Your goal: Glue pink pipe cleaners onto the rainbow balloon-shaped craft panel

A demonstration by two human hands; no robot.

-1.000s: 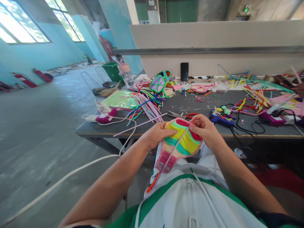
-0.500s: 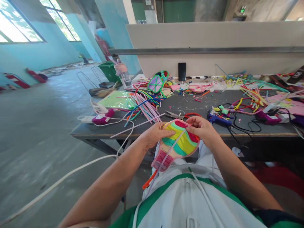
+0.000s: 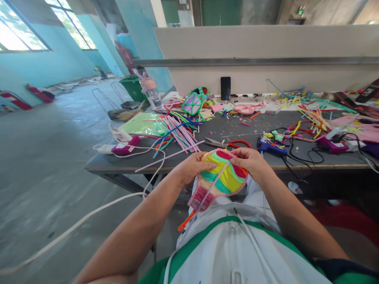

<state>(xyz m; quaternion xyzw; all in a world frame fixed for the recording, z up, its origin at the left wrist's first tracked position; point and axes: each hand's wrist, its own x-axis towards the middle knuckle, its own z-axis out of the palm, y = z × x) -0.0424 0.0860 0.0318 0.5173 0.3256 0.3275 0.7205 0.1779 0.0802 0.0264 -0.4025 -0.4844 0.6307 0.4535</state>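
Note:
A balloon-shaped craft piece with yellow, teal, red and pink bands and a pink rim is held above my lap, near the table's front edge. My left hand pinches its upper left edge, thumb on the front. At the upper right, my right hand grips the rim, its fingertips at the top end of a pale lilac stem. This stem runs diagonally down across the piece. An orange stem sticks out below the pink base.
On the grey table lie scissors with red handles, a blue glue gun, bundled lilac stems and an upright phone. A white cable hangs at the left, beside my left arm.
The view has shifted slightly, so the table things sit a little further left. Both hands keep their hold on the craft piece, with hardly any movement.

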